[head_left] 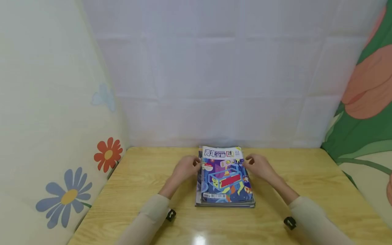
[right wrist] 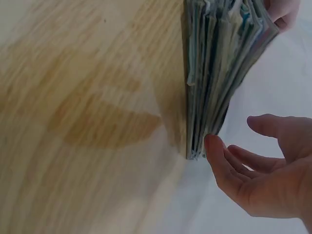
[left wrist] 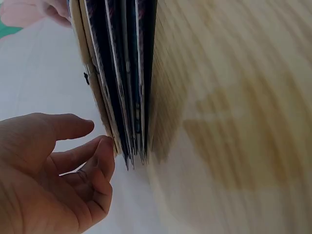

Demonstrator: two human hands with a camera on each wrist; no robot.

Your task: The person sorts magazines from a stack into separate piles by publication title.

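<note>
A stack of magazines lies on the wooden table, topped by a colourful magazine [head_left: 225, 195] with a purple and blue cover. At the stack's left side is my left hand [head_left: 185, 167], its fingers loosely bent. In the left wrist view, a fingertip of this hand [left wrist: 63, 170] meets the edge of the stack [left wrist: 109, 63], with the thumb held apart. My right hand [head_left: 260, 166] is at the opposite side. The right wrist view shows its index fingertip at the page edges of the stack [right wrist: 209, 73]; the thumb of that hand [right wrist: 273, 170] stands away from the magazines.
The wooden table [head_left: 137, 190] ends at a white cloth backdrop [head_left: 214, 75] just behind the stack. A flower-patterned panel [head_left: 39, 136] stands on the left, and a green and pink patterned one [head_left: 367, 129] on the right. Small black devices sit at both wrists.
</note>
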